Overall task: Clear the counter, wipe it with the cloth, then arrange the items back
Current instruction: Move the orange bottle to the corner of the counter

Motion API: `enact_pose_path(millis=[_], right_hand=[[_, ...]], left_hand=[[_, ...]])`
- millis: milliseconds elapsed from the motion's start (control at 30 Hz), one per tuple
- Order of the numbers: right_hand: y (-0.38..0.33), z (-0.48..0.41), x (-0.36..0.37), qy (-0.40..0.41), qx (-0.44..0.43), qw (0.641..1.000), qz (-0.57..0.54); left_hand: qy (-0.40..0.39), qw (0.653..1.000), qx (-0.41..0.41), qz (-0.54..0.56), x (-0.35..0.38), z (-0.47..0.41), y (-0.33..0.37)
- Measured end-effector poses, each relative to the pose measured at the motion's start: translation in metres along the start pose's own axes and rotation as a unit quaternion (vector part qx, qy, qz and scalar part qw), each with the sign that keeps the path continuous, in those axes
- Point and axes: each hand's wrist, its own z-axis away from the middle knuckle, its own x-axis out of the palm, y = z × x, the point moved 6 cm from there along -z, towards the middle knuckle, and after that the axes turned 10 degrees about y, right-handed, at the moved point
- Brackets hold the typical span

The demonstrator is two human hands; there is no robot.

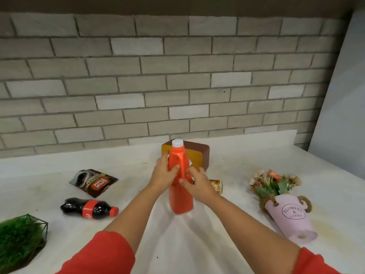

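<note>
An orange plastic bottle point(180, 200) with a white cap and a moulded handle stands in the middle of the white counter point(227, 254), tilted slightly. My left hand point(163, 174) grips its upper body from the left, thumb near the handle. My right hand point(197, 184) holds it from the right, fingers curled round the handle area. Behind the bottle stands a yellow and brown box point(197, 155). A gold can point(216, 185) lies partly hidden behind my right hand. No cloth is in view.
A coffee sachet point(93, 182) and a cola bottle point(89, 208) lie on the left. A green grass planter point(19, 240) sits at the near left. A pink flower pot point(288, 214) lies tipped on the right. A brick wall backs the counter.
</note>
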Motion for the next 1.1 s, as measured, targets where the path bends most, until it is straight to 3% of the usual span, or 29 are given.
enact_pose_path(millis=[533, 700, 833, 1100], right_hand=[[-0.012, -0.023, -0.002, -0.012, -0.04, 0.999, 0.022], [-0.038, -0.029, -0.031, 0.007, -0.083, 0.996, -0.014], [-0.055, -0.028, -0.066, 0.04, -0.099, 0.994, 0.024], [-0.051, -0.007, -0.161, 0.091, -0.1, 0.991, 0.015]], left_hand=[[0.008, 0.999, 0.021, 0.033, 0.007, -0.022, -0.002], [0.022, 0.997, 0.069, 0.035, -0.002, -0.032, 0.033], [0.019, 0.994, 0.097, 0.038, 0.002, -0.036, 0.067], [-0.014, 0.986, 0.158, 0.055, 0.052, -0.023, 0.153]])
